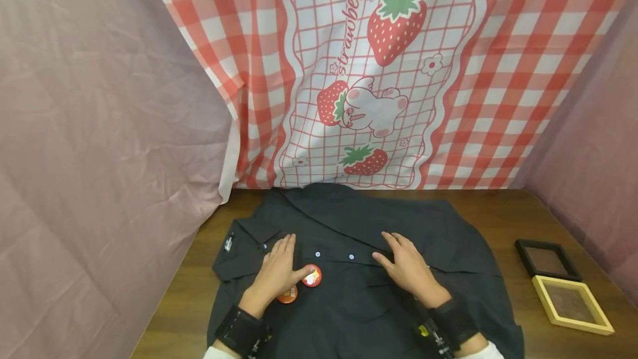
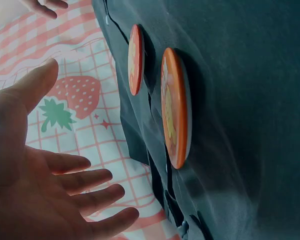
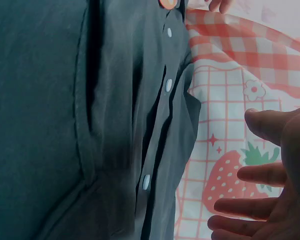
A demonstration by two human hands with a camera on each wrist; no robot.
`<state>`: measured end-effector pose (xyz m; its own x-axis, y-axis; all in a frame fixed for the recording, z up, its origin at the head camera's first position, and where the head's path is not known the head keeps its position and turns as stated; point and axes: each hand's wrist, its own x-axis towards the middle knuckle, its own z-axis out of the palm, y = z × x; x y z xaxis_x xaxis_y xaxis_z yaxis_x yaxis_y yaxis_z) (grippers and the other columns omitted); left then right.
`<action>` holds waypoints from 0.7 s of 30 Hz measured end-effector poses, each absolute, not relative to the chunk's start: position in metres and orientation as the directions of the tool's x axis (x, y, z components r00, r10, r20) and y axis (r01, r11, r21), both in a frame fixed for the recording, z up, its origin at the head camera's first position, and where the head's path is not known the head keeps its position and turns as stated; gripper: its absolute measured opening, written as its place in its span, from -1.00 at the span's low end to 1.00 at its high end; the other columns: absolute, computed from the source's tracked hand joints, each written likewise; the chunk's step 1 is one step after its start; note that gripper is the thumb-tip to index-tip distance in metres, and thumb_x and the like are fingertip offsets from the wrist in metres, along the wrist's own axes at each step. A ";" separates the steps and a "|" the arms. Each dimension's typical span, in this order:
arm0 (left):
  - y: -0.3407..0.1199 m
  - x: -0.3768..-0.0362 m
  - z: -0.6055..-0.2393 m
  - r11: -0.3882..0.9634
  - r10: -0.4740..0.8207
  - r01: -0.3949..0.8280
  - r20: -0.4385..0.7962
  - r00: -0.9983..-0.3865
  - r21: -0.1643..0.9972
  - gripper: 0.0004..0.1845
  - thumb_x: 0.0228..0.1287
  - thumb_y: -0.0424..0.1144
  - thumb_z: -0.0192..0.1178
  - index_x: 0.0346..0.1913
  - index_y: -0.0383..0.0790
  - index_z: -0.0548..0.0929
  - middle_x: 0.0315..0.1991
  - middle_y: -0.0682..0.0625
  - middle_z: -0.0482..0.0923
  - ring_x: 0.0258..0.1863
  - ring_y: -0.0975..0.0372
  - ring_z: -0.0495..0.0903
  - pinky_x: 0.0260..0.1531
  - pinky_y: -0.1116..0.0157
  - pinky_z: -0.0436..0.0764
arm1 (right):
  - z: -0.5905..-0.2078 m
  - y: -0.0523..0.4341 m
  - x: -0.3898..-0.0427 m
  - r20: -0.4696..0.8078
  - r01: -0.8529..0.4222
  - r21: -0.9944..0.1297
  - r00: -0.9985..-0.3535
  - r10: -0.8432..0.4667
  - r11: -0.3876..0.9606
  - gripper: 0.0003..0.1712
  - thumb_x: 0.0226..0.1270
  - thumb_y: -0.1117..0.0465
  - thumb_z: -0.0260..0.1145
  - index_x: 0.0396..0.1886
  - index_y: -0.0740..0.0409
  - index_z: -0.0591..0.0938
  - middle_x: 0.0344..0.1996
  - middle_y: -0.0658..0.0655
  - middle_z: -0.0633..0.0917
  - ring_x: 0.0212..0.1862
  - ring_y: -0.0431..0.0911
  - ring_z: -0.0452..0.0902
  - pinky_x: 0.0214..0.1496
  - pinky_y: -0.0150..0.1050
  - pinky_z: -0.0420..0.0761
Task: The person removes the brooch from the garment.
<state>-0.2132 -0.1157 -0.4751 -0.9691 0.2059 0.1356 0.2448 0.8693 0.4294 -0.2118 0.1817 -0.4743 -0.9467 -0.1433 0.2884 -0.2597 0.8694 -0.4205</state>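
A dark shirt (image 1: 344, 309) lies spread on the wooden table, its collar toward the left and a row of small white buttons (image 1: 351, 257) across it. Two round pin badges sit on its left part: a red-rimmed badge (image 1: 313, 277) and an orange badge (image 2: 174, 107). My left hand (image 1: 279, 271) hovers over the shirt beside the badges, fingers straight and thumb spread, holding nothing. In the head view its thumb overlaps the red-rimmed badge. My right hand (image 1: 407, 268) is held over the shirt's right part, fingers extended, with nothing in it.
On the table's right side lie a black frame (image 1: 522, 254) and a pale yellow frame (image 1: 548, 303), edge to edge. A red-and-white checked cloth with strawberries (image 1: 259, 71) hangs at the back. Pinkish curtains (image 1: 99, 154) enclose the left and right sides.
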 end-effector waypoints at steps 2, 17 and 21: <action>-0.116 -0.212 -0.474 0.867 0.207 0.246 0.135 -0.969 0.434 -0.01 0.10 0.19 0.35 0.40 -0.42 0.26 0.41 -0.31 0.29 0.40 -0.17 0.28 0.24 -0.27 0.34 | -0.474 0.179 -0.212 0.294 -0.269 -0.417 -0.944 -0.151 0.868 -0.33 0.31 0.01 0.33 0.31 0.26 0.45 0.21 0.43 0.51 0.24 0.33 0.42 0.21 0.24 0.47; -0.118 -0.208 -0.477 0.863 0.191 0.199 0.066 -0.979 0.465 0.01 0.02 0.17 0.42 0.40 -0.41 0.28 0.40 -0.30 0.30 0.40 -0.16 0.27 0.26 -0.24 0.33 | -0.473 0.163 -0.213 0.288 -0.293 -0.431 -0.941 -0.177 0.853 -0.41 0.30 0.05 0.34 0.25 0.23 0.52 0.17 0.36 0.57 0.22 0.26 0.48 0.22 0.19 0.48; -0.116 -0.207 -0.477 0.861 0.183 0.183 0.048 -0.982 0.474 0.00 0.02 0.17 0.42 0.39 -0.40 0.29 0.40 -0.30 0.29 0.41 -0.17 0.26 0.28 -0.24 0.31 | -0.474 0.162 -0.213 0.274 -0.283 -0.449 -0.946 -0.171 0.848 -0.40 0.30 0.03 0.34 0.26 0.22 0.51 0.19 0.35 0.57 0.22 0.25 0.48 0.24 0.19 0.48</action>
<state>-0.2072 -0.1162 -0.4772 -0.9820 0.1828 0.0478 0.1834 0.8613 0.4739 -0.2134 0.1623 -0.4739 -0.9464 -0.1713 0.2739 -0.2833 0.8476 -0.4487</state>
